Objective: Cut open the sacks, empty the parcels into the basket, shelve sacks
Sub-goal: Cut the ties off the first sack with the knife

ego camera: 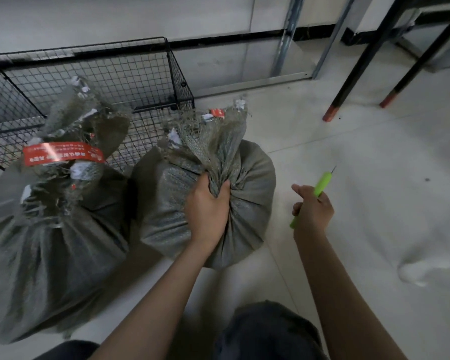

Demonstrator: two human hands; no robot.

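Two grey-green woven sacks stand on the floor. The right sack (pixel 252 175) has a gathered, frayed neck, and my left hand (pixel 205 206) is clenched around that neck. The bigger left sack (pixel 50 245) is bound with red printed tape at its neck. My right hand (pixel 313 211) is to the right of the right sack, apart from it, gripping a green-handled cutter (pixel 322 183) whose thin blade points up and away. Behind both sacks a black wire basket (pixel 102 71) sits on the floor; I see no parcels in it.
Black table legs with reddish feet (pixel 330 115) stand at the right rear. Grey metal shelf uprights (pixel 289 35) rise by the wall. A white cloth-like heap (pixel 431 261) lies on the floor at right. My dark-clothed knees (pixel 265 331) are at the bottom edge.
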